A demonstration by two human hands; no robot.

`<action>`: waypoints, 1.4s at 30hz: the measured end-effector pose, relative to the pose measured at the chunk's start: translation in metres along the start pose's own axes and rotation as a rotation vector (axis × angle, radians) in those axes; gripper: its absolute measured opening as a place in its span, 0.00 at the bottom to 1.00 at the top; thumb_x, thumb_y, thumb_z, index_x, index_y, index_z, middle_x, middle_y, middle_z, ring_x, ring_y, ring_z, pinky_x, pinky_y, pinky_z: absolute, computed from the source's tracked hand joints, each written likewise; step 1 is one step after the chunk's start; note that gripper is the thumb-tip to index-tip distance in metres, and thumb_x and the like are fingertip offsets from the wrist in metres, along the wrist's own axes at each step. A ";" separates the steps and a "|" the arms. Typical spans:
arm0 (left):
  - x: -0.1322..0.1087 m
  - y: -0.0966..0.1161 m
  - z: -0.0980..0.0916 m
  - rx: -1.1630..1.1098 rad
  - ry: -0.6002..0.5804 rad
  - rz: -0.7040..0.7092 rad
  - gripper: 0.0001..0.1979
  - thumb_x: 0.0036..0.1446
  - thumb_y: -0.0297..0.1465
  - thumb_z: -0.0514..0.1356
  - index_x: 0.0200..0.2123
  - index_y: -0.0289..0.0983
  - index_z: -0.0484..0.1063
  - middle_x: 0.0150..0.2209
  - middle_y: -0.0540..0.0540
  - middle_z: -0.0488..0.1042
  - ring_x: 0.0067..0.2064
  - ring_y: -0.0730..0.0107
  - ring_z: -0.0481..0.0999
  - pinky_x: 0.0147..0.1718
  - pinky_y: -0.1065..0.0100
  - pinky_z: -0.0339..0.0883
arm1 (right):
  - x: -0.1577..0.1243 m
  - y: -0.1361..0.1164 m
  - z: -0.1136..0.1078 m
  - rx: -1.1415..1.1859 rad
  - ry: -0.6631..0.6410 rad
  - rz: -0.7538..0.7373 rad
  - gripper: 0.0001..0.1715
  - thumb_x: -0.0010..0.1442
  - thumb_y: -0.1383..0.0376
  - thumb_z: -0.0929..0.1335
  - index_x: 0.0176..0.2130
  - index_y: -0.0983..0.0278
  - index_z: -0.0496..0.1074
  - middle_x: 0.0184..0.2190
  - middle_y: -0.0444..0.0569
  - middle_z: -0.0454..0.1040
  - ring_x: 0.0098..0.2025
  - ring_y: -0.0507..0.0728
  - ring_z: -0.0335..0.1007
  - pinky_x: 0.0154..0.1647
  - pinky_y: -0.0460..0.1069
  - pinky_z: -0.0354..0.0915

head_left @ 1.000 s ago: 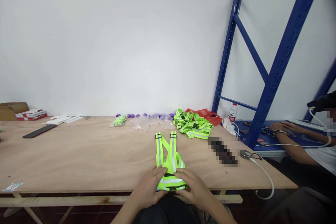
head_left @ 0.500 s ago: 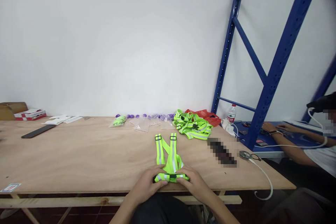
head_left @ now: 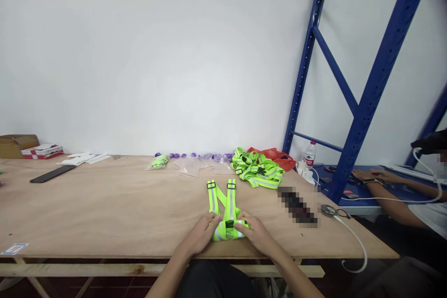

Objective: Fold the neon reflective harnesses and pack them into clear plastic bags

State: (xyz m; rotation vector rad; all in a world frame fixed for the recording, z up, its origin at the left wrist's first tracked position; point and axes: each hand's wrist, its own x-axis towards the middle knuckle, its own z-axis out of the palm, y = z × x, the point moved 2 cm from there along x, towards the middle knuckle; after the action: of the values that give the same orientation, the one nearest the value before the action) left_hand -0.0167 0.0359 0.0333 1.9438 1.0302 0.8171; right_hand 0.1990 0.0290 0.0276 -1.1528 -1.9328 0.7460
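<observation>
Straps could spring loose if the left grip or right grip slips; both pinch the folded green end on the bench.

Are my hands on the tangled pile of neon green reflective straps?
No, your left hand and right hand hold a separate silver-striped neon green strap harness, nearer you than that pile.

One green strap harness at lower centre, with two black sliders; right of centre, one green heap, one red bag, one bottle.
</observation>
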 end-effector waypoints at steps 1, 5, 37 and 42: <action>0.003 -0.003 0.001 -0.003 0.010 -0.001 0.27 0.67 0.50 0.44 0.40 0.36 0.72 0.43 0.44 0.76 0.46 0.61 0.71 0.51 0.64 0.62 | 0.001 0.000 0.000 -0.004 0.006 0.009 0.20 0.64 0.52 0.64 0.29 0.63 0.71 0.35 0.48 0.73 0.38 0.57 0.68 0.42 0.48 0.63; 0.015 -0.010 0.004 -0.006 0.056 -0.010 0.26 0.67 0.49 0.43 0.39 0.36 0.71 0.42 0.43 0.76 0.45 0.60 0.72 0.49 0.63 0.62 | 0.005 0.002 -0.001 -0.085 0.044 0.014 0.21 0.66 0.51 0.62 0.31 0.63 0.70 0.34 0.48 0.72 0.38 0.57 0.68 0.42 0.49 0.63; 0.042 -0.027 0.025 0.600 0.250 -0.126 0.25 0.69 0.36 0.39 0.58 0.37 0.68 0.65 0.36 0.63 0.70 0.52 0.52 0.63 0.48 0.52 | 0.025 0.029 0.014 -0.736 0.160 -0.026 0.19 0.70 0.64 0.58 0.41 0.60 0.78 0.39 0.52 0.76 0.43 0.59 0.70 0.45 0.51 0.61; 0.045 -0.023 0.021 0.532 0.158 -0.126 0.25 0.69 0.39 0.40 0.53 0.40 0.72 0.63 0.38 0.66 0.68 0.48 0.56 0.63 0.42 0.48 | 0.019 0.028 0.012 -0.676 0.160 -0.024 0.22 0.70 0.63 0.56 0.45 0.61 0.77 0.44 0.54 0.77 0.47 0.61 0.70 0.50 0.55 0.63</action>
State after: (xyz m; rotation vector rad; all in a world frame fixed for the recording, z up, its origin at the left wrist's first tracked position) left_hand 0.0123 0.0765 0.0110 2.2418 1.5731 0.6778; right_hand 0.1958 0.0568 0.0047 -1.5176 -2.1130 -0.0429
